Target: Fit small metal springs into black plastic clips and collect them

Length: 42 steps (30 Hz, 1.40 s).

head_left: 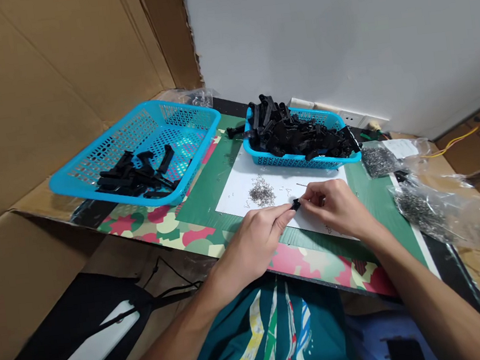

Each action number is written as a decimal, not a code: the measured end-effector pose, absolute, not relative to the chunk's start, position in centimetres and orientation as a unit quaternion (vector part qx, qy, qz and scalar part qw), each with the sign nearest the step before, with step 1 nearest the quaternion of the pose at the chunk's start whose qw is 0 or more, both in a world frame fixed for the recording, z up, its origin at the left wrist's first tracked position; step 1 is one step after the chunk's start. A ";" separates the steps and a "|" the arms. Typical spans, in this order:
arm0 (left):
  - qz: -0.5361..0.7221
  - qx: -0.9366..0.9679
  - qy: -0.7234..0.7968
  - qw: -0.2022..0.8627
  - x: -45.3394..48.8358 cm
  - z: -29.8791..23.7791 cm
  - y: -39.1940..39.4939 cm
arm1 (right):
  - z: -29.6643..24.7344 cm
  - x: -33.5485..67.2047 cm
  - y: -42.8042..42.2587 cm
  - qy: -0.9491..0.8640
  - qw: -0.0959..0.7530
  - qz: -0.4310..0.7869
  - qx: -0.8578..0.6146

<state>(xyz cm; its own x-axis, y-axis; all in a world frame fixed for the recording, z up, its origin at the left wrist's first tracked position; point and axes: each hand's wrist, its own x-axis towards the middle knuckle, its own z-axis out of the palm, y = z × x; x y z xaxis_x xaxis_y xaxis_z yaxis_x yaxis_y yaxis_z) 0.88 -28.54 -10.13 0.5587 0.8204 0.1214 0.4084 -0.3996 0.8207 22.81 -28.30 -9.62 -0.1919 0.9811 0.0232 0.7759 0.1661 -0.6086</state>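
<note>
My left hand (258, 237) and my right hand (337, 206) meet over a white sheet of paper (241, 190) on the green mat. Both pinch one small black plastic part (296, 203) between their fingertips. A little heap of tiny metal springs (261, 192) lies on the paper just beyond my left hand, and a thin metal pin (302, 185) lies near my right hand. A blue basket (302, 162) piled with black plastic parts (295, 130) stands right behind the paper.
A second blue basket (136, 128) with a few black parts (135, 174) sits at the left on cardboard. Clear bags of small metal pieces (432, 213) lie at the right. A white device (96, 346) rests on a black bag lower left.
</note>
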 end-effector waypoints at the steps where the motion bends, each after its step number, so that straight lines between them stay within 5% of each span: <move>1: 0.265 0.793 0.389 0.388 0.9 -10.1 -28.6 | -9.6 22.8 -28.2 -0.733 0.214 0.243 -0.598; 14: 0.273 0.795 0.393 0.373 0.7 -10.9 -28.7 | -8.0 24.1 -27.4 -0.748 0.186 0.301 -0.561; 18: 0.259 0.802 0.400 0.361 0.6 -11.3 -28.8 | -8.5 25.6 -27.0 -0.721 0.225 0.202 -0.623; 27: 0.246 0.821 0.376 0.353 0.3 -10.8 -28.8 | -10.4 26.3 -26.5 -0.736 0.154 0.104 -0.651; 42: 0.218 0.841 0.378 0.320 0.3 -11.2 -28.7 | -9.3 23.5 -27.3 -0.650 0.422 0.369 -0.513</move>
<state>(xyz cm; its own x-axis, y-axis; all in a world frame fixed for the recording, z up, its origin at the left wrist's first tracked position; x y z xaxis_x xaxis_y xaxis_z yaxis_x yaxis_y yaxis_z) 0.31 -28.67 -11.21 0.6196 0.7750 0.1243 0.4969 -0.5098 0.7023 23.50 -27.27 -9.31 -0.1181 0.9783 0.1702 0.3566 0.2017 -0.9122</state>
